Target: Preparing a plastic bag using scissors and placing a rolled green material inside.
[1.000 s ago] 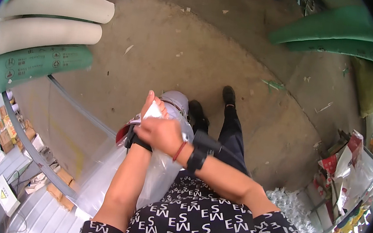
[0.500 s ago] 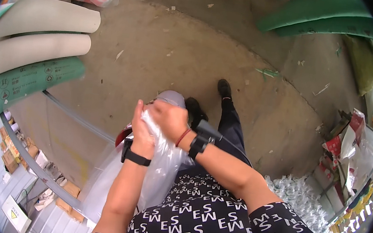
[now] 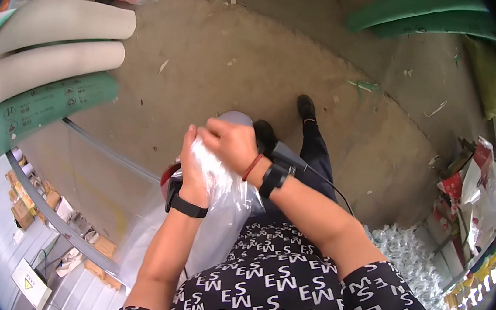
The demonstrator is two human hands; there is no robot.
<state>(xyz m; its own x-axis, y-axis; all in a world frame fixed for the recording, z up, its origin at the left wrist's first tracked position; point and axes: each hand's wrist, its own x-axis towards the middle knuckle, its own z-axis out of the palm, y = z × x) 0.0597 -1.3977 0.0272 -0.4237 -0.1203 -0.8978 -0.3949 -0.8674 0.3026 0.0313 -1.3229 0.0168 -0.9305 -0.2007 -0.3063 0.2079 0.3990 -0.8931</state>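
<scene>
Clear plastic film [image 3: 225, 192] is bunched between my two hands and hangs down in shiny folds toward my lap. My left hand [image 3: 193, 176] is closed around the bunched film, thumb side up. Just to its right, my right hand [image 3: 232, 144] is curled into a fist at the top of the film and grips it. Part of a grey rounded thing [image 3: 237, 117] shows beyond the right hand; its kind I cannot make out. A dark red edge [image 3: 170, 169] peeks out left of the left wrist, mostly hidden.
White rolls [image 3: 56, 69] and a green wrapped roll [image 3: 51, 111] lie at the left, above a metal frame [image 3: 40, 211]. Green rolls [image 3: 429, 16] stand far right. Crumpled plastic [image 3: 414, 253] and a heap of wrappers [image 3: 471, 180] are at the right. Scraps dot the floor [image 3: 242, 44].
My right fist has shifted slightly up, still at the film by the left hand. The film's folds between the hands have changed shape. The whole view has moved a little.
</scene>
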